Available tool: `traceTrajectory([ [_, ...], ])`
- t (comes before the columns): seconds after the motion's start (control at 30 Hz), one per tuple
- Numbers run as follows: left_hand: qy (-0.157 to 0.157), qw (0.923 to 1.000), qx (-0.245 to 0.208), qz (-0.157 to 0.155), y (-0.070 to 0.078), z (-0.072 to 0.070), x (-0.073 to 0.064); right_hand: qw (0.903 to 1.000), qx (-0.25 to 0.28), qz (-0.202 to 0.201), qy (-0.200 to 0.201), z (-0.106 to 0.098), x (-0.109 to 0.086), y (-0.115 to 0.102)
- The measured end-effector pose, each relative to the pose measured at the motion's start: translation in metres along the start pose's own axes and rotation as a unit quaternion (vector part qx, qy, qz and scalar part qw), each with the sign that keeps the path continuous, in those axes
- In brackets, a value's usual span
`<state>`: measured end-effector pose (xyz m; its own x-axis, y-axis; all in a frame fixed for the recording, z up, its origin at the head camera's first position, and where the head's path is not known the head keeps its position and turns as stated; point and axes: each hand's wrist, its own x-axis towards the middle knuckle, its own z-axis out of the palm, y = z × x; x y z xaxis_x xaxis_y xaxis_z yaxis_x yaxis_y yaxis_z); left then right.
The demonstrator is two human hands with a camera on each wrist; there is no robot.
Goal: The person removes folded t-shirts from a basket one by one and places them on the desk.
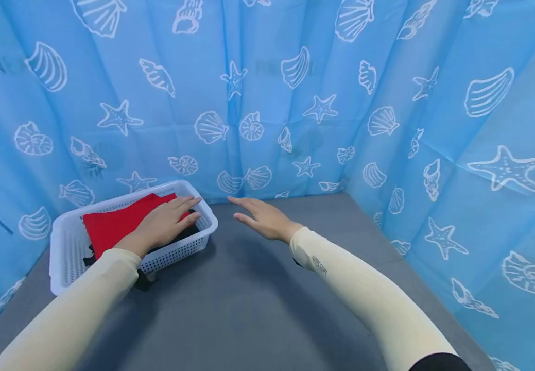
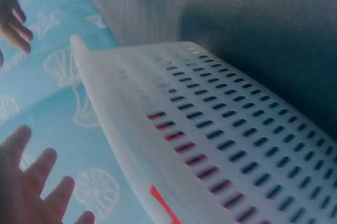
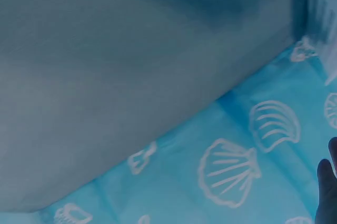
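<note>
A white perforated plastic basket [image 1: 179,256] stands at the left of the grey table. Red cloth [image 1: 114,224] lies inside it, over some black material [image 1: 185,234]. In the head view my left hand [image 1: 167,219] is above the basket, its fingers fairly straight and holding nothing. The left wrist view shows its spread fingertips [image 2: 39,176] beside the basket wall [image 2: 174,124]. To the right of the basket my right hand [image 1: 262,217] hovers over the table, fingers extended and nothing in it. Only a few dark fingers [image 3: 326,182] of it enter the right wrist view.
The grey table [image 1: 248,319] runs back to a blue curtain [image 1: 267,154] printed with white shells and starfish. That curtain also borders the table on the right and left. Light-coloured sleeves [image 1: 360,283] cover both forearms.
</note>
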<state>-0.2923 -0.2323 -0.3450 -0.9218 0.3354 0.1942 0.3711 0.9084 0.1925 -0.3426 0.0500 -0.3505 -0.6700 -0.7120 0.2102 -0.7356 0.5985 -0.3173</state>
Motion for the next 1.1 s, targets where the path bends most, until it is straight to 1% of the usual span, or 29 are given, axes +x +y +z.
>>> traceTrajectory([
  [0.13,0.021,0.9968,-0.058,-0.050,-0.018,-0.005,-0.009,0.9998,0.017,0.009,0.011,0.005,0.022,-0.012],
  [0.23,0.041,0.9931,-0.076,-0.079,-0.030,-0.011,-0.019,0.9987,0.036,0.022,0.028,0.009,0.038,-0.021],
  [0.37,0.060,0.9884,-0.082,-0.113,-0.044,-0.021,-0.032,0.9941,0.094,0.030,0.046,0.014,0.057,-0.032],
  [0.47,0.067,0.9852,-0.085,-0.133,-0.054,-0.028,-0.042,0.9884,0.139,0.034,0.051,0.020,0.068,-0.041],
  [0.53,0.075,0.9833,-0.086,-0.142,-0.061,-0.032,-0.049,0.9852,0.160,0.036,0.050,0.025,0.074,-0.046],
  [0.63,0.095,0.9794,-0.087,-0.155,-0.072,-0.035,-0.056,0.9814,0.183,0.040,0.043,0.032,0.082,-0.053],
  [0.77,0.134,0.9697,-0.089,-0.184,-0.087,-0.032,-0.066,0.9778,0.204,0.040,0.025,0.043,0.092,-0.063],
  [0.83,0.145,0.9653,-0.090,-0.198,-0.093,-0.027,-0.072,0.9774,0.207,0.040,0.015,0.049,0.096,-0.069],
  [0.97,0.146,0.9585,-0.099,-0.224,-0.103,-0.018,-0.081,0.9769,0.205,0.060,0.012,0.058,0.103,-0.077],
  [1.03,0.144,0.9546,-0.106,-0.239,-0.107,-0.014,-0.084,0.9733,0.213,0.085,0.011,0.062,0.107,-0.080],
  [1.1,0.146,0.9504,-0.107,-0.253,-0.110,-0.013,-0.086,0.9672,0.227,0.113,0.008,0.064,0.111,-0.083],
])
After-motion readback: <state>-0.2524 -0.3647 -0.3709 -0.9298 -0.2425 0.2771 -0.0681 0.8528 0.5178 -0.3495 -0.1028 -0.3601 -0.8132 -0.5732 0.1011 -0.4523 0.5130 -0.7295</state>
